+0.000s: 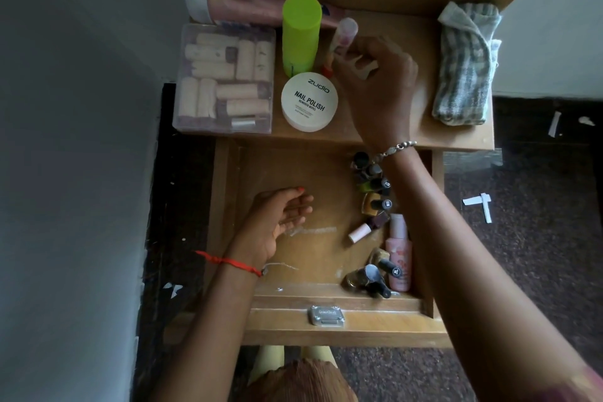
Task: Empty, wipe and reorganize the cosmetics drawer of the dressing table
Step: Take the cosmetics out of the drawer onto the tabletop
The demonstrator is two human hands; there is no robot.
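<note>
While the drawer [293,173] stands pulled out below the tabletop [421,101], the right grip [375,75] reaches over that tabletop with its fingers curled round the lower end of a small clear-capped tube [346,30], which tilts up just beside a tall green cylinder [301,33]. The left grip [280,215] is inside the drawer, palm up, fingers loosely bent and holding nothing; whether it touches the drawer floor cannot be told. A red thread [228,261] circles the left wrist and a beaded bracelet [396,148] the right.

In front of the cylinder sits a round white tub [309,101] marked nail polish remover wipes. A clear plastic box [225,78] of beige sticks lies to its left, a big pink tube [241,0] lies on its side behind it, and a folded striped cloth [466,65] rests at the tabletop's right end.

Along the drawer's right side lie nail polish bottles [375,202] in 2 loose clusters, with a pink bottle [399,254] between them against the wall. A metal handle [326,315] is set in the drawer front.
</note>
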